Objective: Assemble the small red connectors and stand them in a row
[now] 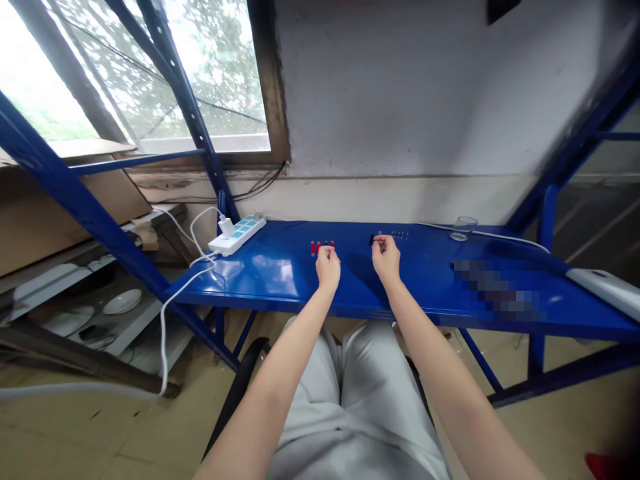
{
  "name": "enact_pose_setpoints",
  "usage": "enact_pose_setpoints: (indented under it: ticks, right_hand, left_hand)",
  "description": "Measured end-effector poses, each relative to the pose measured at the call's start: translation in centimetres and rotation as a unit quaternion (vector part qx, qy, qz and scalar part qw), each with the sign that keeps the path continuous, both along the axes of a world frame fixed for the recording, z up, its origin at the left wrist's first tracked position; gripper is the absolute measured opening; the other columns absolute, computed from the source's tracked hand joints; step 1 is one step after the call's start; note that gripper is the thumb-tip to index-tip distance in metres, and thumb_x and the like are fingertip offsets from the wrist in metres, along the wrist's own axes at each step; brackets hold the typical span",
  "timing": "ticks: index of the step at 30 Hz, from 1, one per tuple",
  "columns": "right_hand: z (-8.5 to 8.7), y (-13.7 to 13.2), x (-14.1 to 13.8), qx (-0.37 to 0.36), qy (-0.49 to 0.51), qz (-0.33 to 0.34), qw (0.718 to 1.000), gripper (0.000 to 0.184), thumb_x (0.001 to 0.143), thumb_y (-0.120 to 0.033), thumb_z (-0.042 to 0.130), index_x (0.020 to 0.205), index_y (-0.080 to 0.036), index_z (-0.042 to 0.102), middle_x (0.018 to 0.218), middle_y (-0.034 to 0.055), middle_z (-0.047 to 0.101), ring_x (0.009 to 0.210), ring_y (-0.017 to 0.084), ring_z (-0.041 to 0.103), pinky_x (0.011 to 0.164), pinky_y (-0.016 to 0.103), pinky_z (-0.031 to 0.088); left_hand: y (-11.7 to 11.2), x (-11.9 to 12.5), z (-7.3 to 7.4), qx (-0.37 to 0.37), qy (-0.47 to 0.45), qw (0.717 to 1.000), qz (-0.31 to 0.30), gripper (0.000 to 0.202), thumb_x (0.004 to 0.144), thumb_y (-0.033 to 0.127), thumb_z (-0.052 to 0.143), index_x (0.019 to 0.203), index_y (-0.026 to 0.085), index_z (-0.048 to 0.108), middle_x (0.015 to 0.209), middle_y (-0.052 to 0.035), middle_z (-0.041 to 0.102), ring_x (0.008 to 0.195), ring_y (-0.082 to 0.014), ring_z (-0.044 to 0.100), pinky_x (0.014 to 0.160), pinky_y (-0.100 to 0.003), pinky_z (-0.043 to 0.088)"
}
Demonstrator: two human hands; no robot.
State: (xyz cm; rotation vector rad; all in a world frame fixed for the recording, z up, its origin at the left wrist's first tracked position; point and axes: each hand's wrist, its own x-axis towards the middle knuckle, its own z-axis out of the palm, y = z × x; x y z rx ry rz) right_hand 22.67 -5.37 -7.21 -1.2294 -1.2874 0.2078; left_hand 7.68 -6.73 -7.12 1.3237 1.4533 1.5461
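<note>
My left hand (328,265) reaches over the blue metal table (280,273), fingers curled in a pinch right at a short row of small red and black parts (323,246). My right hand (385,257) is closed too, fingertips pinched near a small black part (372,239). Just beyond it lies a cluster of tiny dark pieces (399,235). What either pinch holds is too small to make out.
A white power strip (237,234) with a plugged charger and white cable sits at the table's left rear. A clear glass cup (463,227) stands at the right rear, a white device (605,287) at the far right edge. Blue rack posts flank the table.
</note>
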Motion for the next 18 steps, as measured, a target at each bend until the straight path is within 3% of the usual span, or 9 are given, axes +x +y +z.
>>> enact_pose_setpoints:
  ticks: [5,10,13,18]
  right_hand:
    - [-0.1,-0.5,0.0,-0.003,-0.068,0.008,0.998,0.021,0.080,-0.030,0.040,0.092,-0.018,0.053,0.080,0.0062,0.059,0.057,0.014,0.049,0.060,0.029,0.041]
    - [-0.1,-0.9,-0.3,-0.006,-0.100,0.034,0.994,0.022,0.081,-0.030,0.039,0.092,-0.018,0.054,0.081,0.0069,0.060,0.059,0.014,0.050,0.061,0.029,0.041]
    - [0.0,-1.1,-0.3,-0.017,-0.100,0.037,0.994,0.023,0.081,-0.030,0.039,0.093,-0.017,0.054,0.082,0.0075,0.060,0.060,0.015,0.051,0.061,0.029,0.041]
    - [-0.1,-1.1,-0.1,-0.030,-0.104,0.034,0.994,0.024,0.082,-0.031,0.038,0.094,-0.018,0.054,0.083,0.0078,0.061,0.060,0.015,0.051,0.061,0.029,0.041]
  left_hand:
    - [-0.1,0.1,0.6,0.007,0.193,0.981,-0.006,0.035,0.079,0.016,0.042,0.113,0.018,0.048,0.083,-0.0047,0.064,0.081,-0.0163,0.060,0.075,-0.027,0.042]
    - [-0.4,-0.3,1.6,-0.062,0.339,0.938,-0.037,0.069,0.078,0.020,0.046,0.141,0.019,0.018,0.096,-0.0100,0.065,0.086,-0.0209,0.062,0.076,-0.030,0.043]
    - [0.0,-0.3,1.6,-0.082,0.333,0.938,-0.041,0.078,0.075,0.020,0.052,0.143,0.020,0.013,0.093,-0.0115,0.066,0.087,-0.0235,0.062,0.079,-0.033,0.042]
    - [0.9,0.0,1.3,-0.072,0.273,0.959,-0.029,0.079,0.069,0.017,0.059,0.140,0.018,0.025,0.084,-0.0129,0.066,0.088,-0.0274,0.063,0.082,-0.037,0.041]
